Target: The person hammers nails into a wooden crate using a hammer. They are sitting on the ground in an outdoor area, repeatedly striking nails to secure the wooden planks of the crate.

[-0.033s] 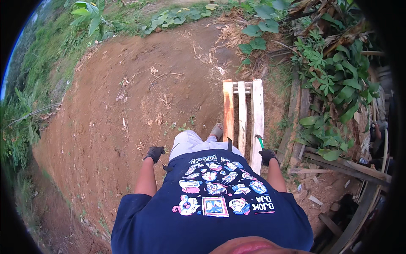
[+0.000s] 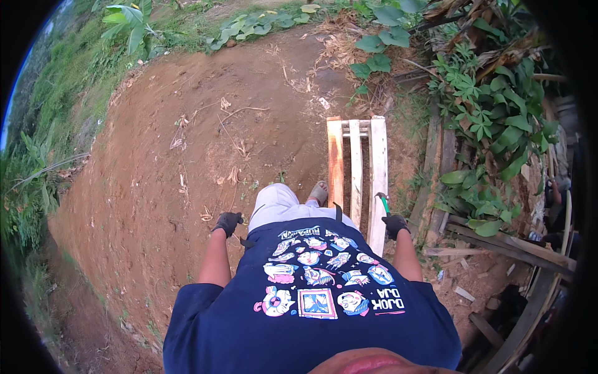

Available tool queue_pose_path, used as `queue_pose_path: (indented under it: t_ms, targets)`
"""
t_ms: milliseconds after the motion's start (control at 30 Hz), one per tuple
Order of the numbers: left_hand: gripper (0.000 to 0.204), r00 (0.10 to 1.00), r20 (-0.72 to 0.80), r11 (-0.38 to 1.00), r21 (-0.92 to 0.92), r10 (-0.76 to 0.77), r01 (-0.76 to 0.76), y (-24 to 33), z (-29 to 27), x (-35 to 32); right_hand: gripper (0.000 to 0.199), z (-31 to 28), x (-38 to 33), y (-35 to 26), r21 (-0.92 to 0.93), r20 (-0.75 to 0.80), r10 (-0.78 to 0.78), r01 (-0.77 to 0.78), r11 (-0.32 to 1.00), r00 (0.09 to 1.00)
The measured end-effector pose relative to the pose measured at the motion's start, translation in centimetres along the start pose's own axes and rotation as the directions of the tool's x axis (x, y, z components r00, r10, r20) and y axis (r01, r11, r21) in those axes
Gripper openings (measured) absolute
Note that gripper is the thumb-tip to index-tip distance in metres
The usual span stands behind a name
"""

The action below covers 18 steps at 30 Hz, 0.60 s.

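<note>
Hammer [image 2: 384, 203] is held in the right hand [image 2: 394, 226], fingers curled round it, pointed forward near the wood crate [image 2: 379, 156]; whether the left hand [image 2: 228, 223] is closed cannot be told

- On my feed, the slatted frame [image 2: 378, 165] stands ahead, right of the foot [image 2: 319, 192].
- My right hand [image 2: 393, 225], gripping the hammer [image 2: 384, 204], is beside its right edge.
- My left hand [image 2: 228, 223] is over soil [image 2: 156, 174].
- Planks [image 2: 432, 165] separate frame from plants [image 2: 483, 128].
</note>
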<state>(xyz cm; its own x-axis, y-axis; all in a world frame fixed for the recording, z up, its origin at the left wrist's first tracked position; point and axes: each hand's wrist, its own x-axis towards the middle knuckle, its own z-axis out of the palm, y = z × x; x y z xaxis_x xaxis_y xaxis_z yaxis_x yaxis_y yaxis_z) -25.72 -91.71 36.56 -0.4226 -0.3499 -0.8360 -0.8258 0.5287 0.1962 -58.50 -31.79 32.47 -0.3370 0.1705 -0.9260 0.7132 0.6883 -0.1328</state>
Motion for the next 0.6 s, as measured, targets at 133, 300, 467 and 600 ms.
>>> queue_pose_path:
  t_ms: [133, 300, 467, 600]
  targets:
    - [0.039, 0.992, 0.121, 0.988, 0.151, -0.027, 0.008, 6.3, -4.4, 5.2, 0.036, -3.3, 0.7, -4.0, 0.254, -0.054, -0.032, 0.044, 0.966, 0.998]
    - [0.031, 0.942, 0.222, 0.904, 0.403, -0.252, 0.146, 8.8, -12.6, 15.8, 0.031, -1.3, 3.5, -4.3, 0.63, 0.056, 0.028, -0.057, 0.774, 0.998]
    - [0.033, 0.944, 0.326, 0.563, 0.789, -0.045, -0.245, 12.6, -25.1, 29.9, 0.031, 4.9, 6.5, -2.2, 0.851, 0.295, 0.113, -0.314, 0.42, 0.949]
    - [0.037, 0.945, 0.324, 0.061, 0.943, 0.04, -0.326, 25.3, -32.4, 44.9, 0.036, 8.5, 9.1, -2.5, 0.946, 0.264, 0.188, -0.291, 0.139, 0.946]
